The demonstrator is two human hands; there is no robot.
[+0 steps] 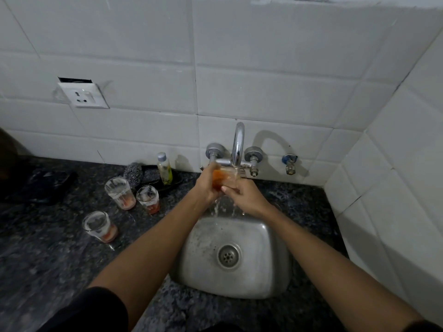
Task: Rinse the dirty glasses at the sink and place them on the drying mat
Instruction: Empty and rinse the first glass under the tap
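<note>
Here both hands meet under the chrome tap (238, 144), above the far edge of the steel sink (271, 240). The left hand (206, 184) is curled round a glass (221, 178) holding orange-tinted liquid, and the right hand (247, 196) closes on it from the other side, its fingers wrapped about the lower part. Water runs down from between the hands into the basin. The glass is blurred, so whether it is upright or tipped is hard to say.

On the dark speckled counter (48, 259) to the left of the sink stand three more dirty glasses, each with reddish dregs at the bottom: the farthest glass (119, 193), the middle glass (148, 199) just beside it, and the nearest glass (99, 226) apart from both. Behind them, against the white tiles, are a steel scrubber (133, 174) and a small bottle (164, 167) of yellowish liquid. A black drying mat (40, 185) lies at the counter's far left.
</note>
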